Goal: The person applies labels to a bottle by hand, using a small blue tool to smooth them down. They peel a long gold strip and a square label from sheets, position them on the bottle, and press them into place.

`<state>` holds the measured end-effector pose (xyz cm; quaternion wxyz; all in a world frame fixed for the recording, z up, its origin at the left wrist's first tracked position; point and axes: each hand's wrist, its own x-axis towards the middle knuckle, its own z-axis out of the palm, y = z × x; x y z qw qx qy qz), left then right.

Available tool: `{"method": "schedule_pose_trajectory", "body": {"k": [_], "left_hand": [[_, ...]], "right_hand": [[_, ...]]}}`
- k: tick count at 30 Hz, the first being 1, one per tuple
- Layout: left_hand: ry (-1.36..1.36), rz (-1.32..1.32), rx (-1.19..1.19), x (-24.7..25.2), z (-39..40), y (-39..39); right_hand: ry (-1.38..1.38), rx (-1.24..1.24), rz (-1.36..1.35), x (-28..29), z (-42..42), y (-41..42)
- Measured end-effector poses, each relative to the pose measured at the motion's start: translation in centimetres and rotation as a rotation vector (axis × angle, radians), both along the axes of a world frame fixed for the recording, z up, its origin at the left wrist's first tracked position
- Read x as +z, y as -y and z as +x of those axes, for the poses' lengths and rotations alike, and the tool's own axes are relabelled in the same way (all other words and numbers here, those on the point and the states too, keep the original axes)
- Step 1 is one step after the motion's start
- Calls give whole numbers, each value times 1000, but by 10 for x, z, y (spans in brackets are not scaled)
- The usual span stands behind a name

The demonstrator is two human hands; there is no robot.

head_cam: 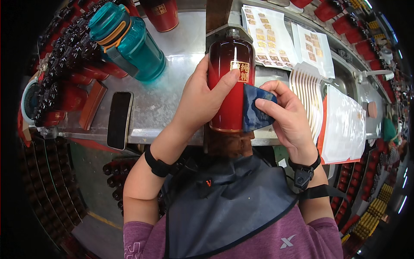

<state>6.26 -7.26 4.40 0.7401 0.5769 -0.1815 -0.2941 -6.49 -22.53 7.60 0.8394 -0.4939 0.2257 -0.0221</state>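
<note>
A glossy bottle, shading from dark at the neck to red at the base, lies in front of me with its neck pointing away. It bears a square gold decal with writing. My left hand wraps the bottle from the left, thumb over the decal. Between the thumb and fingers of my right hand is a flat dark blue scraper-like piece. Its straight edge meets the bottle's right side, below the decal. Under the bottle is a brown block-like support, mostly hidden.
A teal water bottle and a phone are on the metal table at left, near a reddish-brown block and several red bottles. Gold decal sheets, a gold-striped sheet and white sheets lie right, beside a sink.
</note>
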Motion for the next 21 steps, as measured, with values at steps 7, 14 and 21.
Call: {"method": "schedule_pose_trajectory", "body": {"k": [7, 14, 21], "left_hand": [[-10, -29, 22, -1, -3, 1], [4, -20, 34, -2, -3, 2], [76, 56, 54, -4, -2, 3]], "right_hand": [[-7, 2, -34, -2, 0, 0], [-10, 7, -51, -1, 1, 0], [-3, -5, -29, 1, 1, -1]]}}
